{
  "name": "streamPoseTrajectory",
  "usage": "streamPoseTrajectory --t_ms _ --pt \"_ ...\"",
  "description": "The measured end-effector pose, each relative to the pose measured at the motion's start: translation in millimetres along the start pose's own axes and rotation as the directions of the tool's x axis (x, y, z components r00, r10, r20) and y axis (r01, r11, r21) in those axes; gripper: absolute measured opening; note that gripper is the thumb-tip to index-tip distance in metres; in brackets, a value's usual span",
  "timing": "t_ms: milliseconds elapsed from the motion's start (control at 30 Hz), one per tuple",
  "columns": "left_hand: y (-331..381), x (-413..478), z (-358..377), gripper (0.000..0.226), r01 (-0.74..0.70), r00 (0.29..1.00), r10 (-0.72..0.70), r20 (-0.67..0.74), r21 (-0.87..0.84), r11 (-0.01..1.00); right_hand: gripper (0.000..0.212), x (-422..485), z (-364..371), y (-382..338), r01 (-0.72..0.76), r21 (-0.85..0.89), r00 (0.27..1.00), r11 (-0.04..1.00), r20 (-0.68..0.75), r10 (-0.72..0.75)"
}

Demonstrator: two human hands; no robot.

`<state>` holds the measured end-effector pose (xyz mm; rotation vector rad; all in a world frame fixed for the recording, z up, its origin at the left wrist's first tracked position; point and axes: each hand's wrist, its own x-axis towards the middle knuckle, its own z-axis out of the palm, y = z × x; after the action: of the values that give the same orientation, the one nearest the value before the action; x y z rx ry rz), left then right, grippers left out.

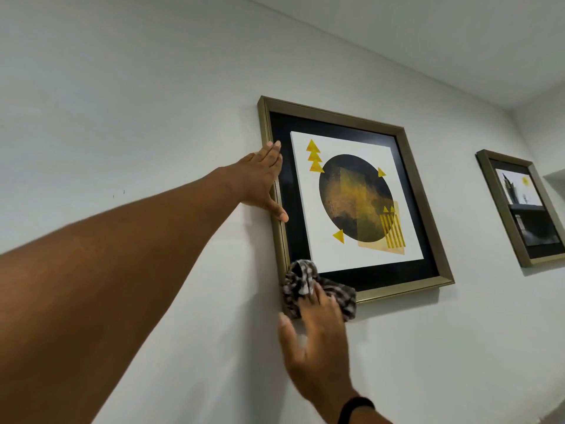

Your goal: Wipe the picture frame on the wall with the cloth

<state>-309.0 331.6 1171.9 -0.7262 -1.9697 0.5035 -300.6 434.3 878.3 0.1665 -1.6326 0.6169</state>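
Note:
A gold-edged picture frame [428, 209] hangs on the white wall, holding a black mat and a print with a dark circle and yellow triangles. My left hand [263, 182] lies flat against the frame's left edge, fingers together and thumb on the moulding. My right hand [315, 341] presses a black-and-white patterned cloth [301, 280] onto the frame's bottom-left corner, which the cloth covers. A dark band sits on my right wrist.
A second gold-framed picture [501, 209] hangs further right on the same wall, near the room corner. The white ceiling [428, 32] meets the wall above. Bare wall spreads left of and below the frame.

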Motion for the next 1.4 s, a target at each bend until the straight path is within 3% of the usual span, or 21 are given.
streamPoseTrajectory --t_ms 200,400,567,733,867,967,1033,1067,1167,1233,1300,1400 --pt "-1 -1 0 0.135 -0.008 1.000 0.008 0.010 0.002 1.000 0.078 34 6 -17 0.011 0.024 0.999 1.000 0.052 -0.012" --pt "1 3 1 0.100 0.005 1.000 -0.005 0.005 0.000 1.000 0.062 110 -6 -25 0.121 0.013 0.992 0.993 0.033 -0.122" --pt "-1 0 -2 0.091 0.007 1.000 -0.007 -0.002 -0.029 1.000 0.075 117 -5 -22 0.143 -0.079 0.985 0.987 0.111 -0.134" --pt "5 -3 -2 0.093 0.023 1.000 -0.023 0.006 -0.032 0.999 0.070 87 0 -27 -0.001 -0.009 0.998 1.000 0.071 0.002" --pt "15 -27 4 0.085 0.022 1.000 -0.023 -0.008 -0.097 0.995 0.045 61 -1 -27 -0.091 0.082 0.995 0.992 -0.038 0.095" --pt "38 -66 10 0.077 0.026 0.997 -0.045 -0.067 -0.257 0.966 0.024 51 -14 -30 -0.212 0.209 0.973 0.955 -0.043 0.226" --pt "59 -105 19 0.072 0.045 0.981 -0.127 -0.145 -0.469 0.882 0.011 38 -23 -39 -0.299 0.375 0.949 0.878 0.016 0.316" --pt "72 -128 22 0.070 0.049 0.969 -0.180 -0.168 -0.587 0.808 0.014 30 -27 -44 -0.338 0.447 0.933 0.828 0.048 0.356" --pt "113 -218 43 0.066 0.128 0.922 -0.384 -0.055 -0.892 0.434 0.018 -17 -35 -71 -0.446 0.573 0.889 0.688 0.190 0.418" --pt "140 -287 61 0.059 0.200 0.879 -0.465 0.106 -0.967 0.158 0.018 -60 -37 -94 -0.590 0.577 0.806 0.564 0.384 0.450" --pt "164 -360 82 0.043 0.272 0.816 -0.517 0.258 -0.961 -0.050 0.026 -116 -33 -118 -0.762 0.537 0.648 0.363 0.608 0.460" --pt "197 -474 113 0.041 0.410 0.627 -0.570 0.531 -0.847 -0.339 0.036 -218 -25 -136 -0.934 0.356 0.336 0.034 0.842 0.423"
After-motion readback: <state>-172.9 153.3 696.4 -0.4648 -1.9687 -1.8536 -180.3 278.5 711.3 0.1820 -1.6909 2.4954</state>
